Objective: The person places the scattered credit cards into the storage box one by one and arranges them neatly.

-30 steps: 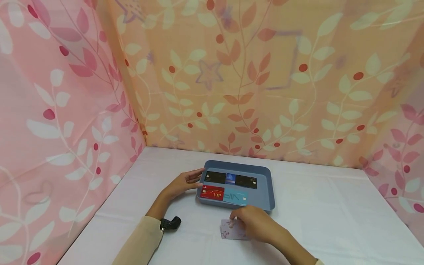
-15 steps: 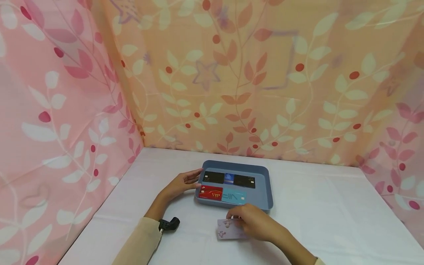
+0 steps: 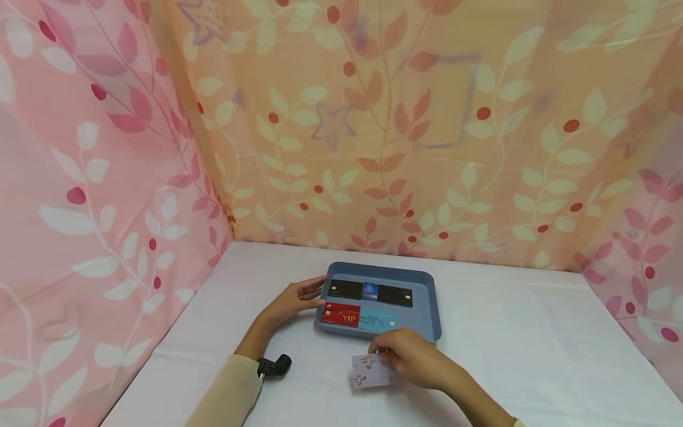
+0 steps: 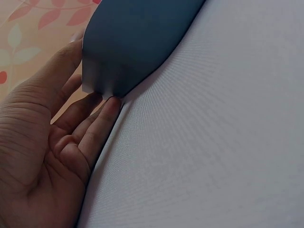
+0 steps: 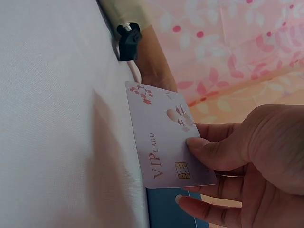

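Card (image 3: 369,372), pale lilac with a small flower print, a chip and "VIP CARD" lettering, is lifted off the white surface (image 3: 533,356) just in front of the tray (image 3: 429,308). The right hand (image 3: 413,356) pinches it by its right end, thumb on the printed face and the other fingers (image 5: 199,209) curled beneath, as the right wrist view shows. The card sits close to the tray's near wall but outside it.

The tray is blue, shallow, with rounded corners, and holds five cards in two rows. At the back lie a black card (image 3: 345,289), a small blue card (image 3: 370,291) and another black card (image 3: 395,295); the blue one seems to overlap its neighbours, though how they stack is hard to tell. At the front lie a red card (image 3: 340,314) marked VIP and a teal card (image 3: 378,321) just beside it.

The left hand (image 3: 290,299) rests against the tray's left wall, fingers (image 4: 102,114) straight and close together, their tips touching the tray's corner where it meets the surface. A small black device (image 3: 274,366) sits at the left wrist, by the beige sleeve (image 3: 226,394).
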`<state>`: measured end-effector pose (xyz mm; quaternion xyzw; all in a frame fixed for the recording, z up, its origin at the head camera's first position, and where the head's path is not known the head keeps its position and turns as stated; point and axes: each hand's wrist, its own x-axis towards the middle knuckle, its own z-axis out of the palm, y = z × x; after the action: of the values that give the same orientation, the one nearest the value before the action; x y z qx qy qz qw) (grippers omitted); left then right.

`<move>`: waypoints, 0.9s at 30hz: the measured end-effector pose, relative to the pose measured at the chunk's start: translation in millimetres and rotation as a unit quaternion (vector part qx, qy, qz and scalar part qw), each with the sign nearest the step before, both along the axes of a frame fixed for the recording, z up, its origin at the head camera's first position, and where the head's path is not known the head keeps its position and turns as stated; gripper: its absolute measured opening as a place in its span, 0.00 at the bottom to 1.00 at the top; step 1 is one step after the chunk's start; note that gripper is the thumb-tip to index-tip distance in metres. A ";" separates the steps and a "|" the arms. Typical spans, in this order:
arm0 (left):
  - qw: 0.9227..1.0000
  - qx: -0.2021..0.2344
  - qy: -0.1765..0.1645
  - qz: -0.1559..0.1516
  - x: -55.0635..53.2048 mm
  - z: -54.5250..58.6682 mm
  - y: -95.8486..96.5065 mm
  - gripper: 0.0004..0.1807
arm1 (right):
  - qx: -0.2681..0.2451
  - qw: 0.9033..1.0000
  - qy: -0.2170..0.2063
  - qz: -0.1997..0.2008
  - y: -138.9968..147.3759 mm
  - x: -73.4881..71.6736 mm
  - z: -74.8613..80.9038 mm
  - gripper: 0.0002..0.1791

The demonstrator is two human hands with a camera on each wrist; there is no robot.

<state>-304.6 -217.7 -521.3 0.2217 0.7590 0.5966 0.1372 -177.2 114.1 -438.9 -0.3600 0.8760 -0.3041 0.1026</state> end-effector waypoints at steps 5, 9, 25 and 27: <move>1.000 0.001 -0.003 -0.005 1.3 -3.0 0.3 0.39 | -0.018 1.000 -0.003 0.006 2.7 0.4 -0.3 0.15; 1.000 0.001 0.000 -0.003 1.0 -2.6 0.2 0.39 | -0.029 0.999 0.001 0.014 4.9 -0.1 2.0 0.15; 1.000 -0.009 0.003 0.000 -0.4 0.0 0.0 0.41 | -0.042 0.999 -0.027 0.002 25.9 -17.6 25.6 0.14; 1.000 -0.011 0.003 0.000 0.1 0.2 -0.3 0.41 | -0.038 0.999 -0.017 -0.001 28.7 -20.2 29.7 0.14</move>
<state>-304.5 -218.0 -521.1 0.2217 0.7657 0.5880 0.1373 -197.5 142.9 -409.2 -0.3574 0.8622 -0.3438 0.1035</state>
